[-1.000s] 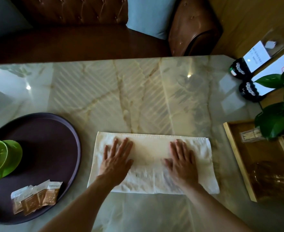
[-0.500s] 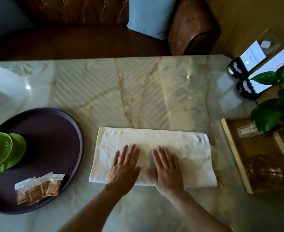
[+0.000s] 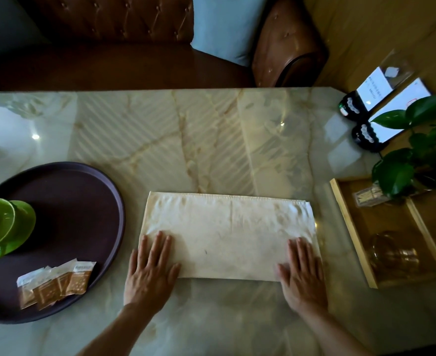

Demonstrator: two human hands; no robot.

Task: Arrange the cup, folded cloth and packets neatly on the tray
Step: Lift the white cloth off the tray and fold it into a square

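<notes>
Cream cloth (image 3: 228, 235), folded into a long rectangle, lies flat on the marble worktop (image 3: 211, 140) with both hands pressed on its near corners. Left hand (image 3: 151, 272) rests palm down, fingers spread and flat, on the near left corner; right hand (image 3: 301, 273) lies the same way on the near right corner, so the two sit well apart and neither grips anything. Left of the cloth and clear of it sits a round dark tray (image 3: 83, 201). A green cup (image 3: 3, 227) stands at the tray's left side, and a fan of brown and white packets (image 3: 55, 281) overlaps on its near part. Right of the cloth is a wooden tray (image 3: 350, 227) with a clear glass (image 3: 391, 253), beside a leafy plant (image 3: 417, 155).
</notes>
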